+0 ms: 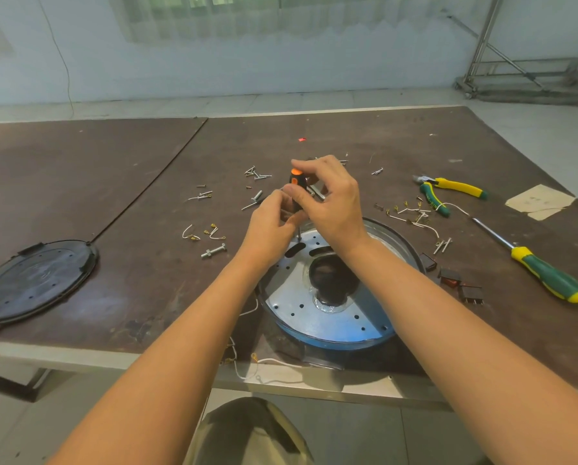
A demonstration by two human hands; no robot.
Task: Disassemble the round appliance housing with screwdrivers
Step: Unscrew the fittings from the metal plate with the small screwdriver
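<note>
Hands meet close together over the far side of the round blue-rimmed appliance housing (314,340). It lies flat near the front edge of the dark brown worktable (130,196), with its perforated silver metal plate (297,317) facing up. The right hand (334,203) pinches the handle of a small black screwdriver with an orange cap (295,179), held upright with its tip on the plate beside an oval slot. The left hand (270,226) curls its fingers round the tool lower down. A large green-and-yellow screwdriver (545,273) and matching pliers (448,191) lie to the right. Loose silver screws (255,172) are scattered beyond the hands, and a black round plastic cover (32,280) rests far left.
</note>
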